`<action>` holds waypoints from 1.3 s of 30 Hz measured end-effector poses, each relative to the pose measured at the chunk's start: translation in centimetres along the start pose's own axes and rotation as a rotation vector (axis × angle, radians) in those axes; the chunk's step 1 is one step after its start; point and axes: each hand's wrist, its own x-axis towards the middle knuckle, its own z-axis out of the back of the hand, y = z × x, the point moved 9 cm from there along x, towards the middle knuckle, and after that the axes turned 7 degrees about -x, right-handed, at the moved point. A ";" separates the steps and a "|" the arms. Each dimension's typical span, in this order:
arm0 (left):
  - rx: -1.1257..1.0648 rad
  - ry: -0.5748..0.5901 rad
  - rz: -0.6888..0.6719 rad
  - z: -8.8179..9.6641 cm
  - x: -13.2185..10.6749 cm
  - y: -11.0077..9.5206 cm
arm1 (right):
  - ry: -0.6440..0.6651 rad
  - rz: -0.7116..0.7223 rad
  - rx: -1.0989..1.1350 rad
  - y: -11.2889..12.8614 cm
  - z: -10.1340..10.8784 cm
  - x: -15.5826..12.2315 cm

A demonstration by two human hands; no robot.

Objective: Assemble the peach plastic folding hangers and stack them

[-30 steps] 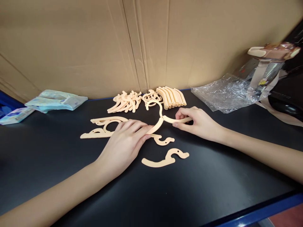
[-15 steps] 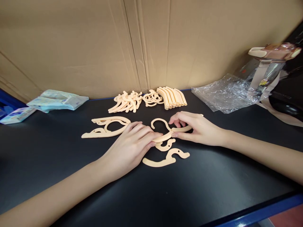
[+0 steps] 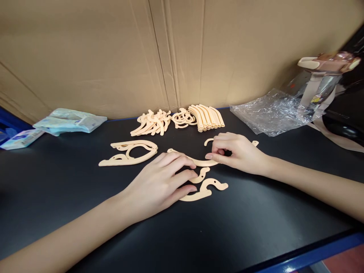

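Observation:
My right hand is closed over the middle of a cream folding hanger. Its hook tip shows above my fingers, and one arm end pokes out behind the hand. My left hand has its fingers apart, low over two curved hanger arms: the upper one lies partly under the fingers, while the lower one has its left end hidden by the thumb. Whether the fingers touch them I cannot tell. A folded hanger lies to the left of my left hand.
At the back lie a heap of curved arms, a pile of hooks and a row of long arms. A tissue pack is at the left. Clear plastic wrap and a strapped bottle are at the right.
The hanger has shifted right and turned, its left arm now out of my left hand. My left hand has opened and dropped toward the loose arms; my right hand has closed further over the hanger's middle.

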 end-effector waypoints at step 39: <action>-0.151 -0.220 0.457 2.7 -2.4 3.6 | 0.365 -0.137 0.584 1.1 -2.0 -0.5</action>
